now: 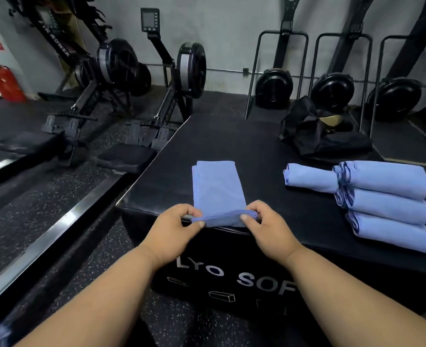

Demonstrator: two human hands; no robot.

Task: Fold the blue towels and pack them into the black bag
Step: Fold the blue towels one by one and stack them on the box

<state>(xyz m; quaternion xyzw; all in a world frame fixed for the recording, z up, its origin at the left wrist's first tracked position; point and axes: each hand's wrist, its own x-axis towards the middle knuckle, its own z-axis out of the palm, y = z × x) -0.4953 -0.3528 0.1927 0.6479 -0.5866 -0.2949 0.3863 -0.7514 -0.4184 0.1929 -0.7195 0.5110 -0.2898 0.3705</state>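
Note:
A blue towel (217, 186), folded into a long narrow strip, lies on the black box top (269, 176) and runs away from me. My left hand (174, 229) pinches its near left corner at the box's front edge. My right hand (269, 226) pinches the near right corner. To the right, several folded blue towels (387, 204) sit in a row, one of them (309, 177) lying crosswise behind the others. The black bag (317, 131) lies crumpled and open at the far right of the box top.
The box is a black soft plyo box with white lettering (264, 281) on its front. Rowing machines (121, 78) stand on the speckled rubber floor to the left. Black fan-wheel machines (332, 88) line the back wall. A red fire extinguisher (4, 81) stands far left.

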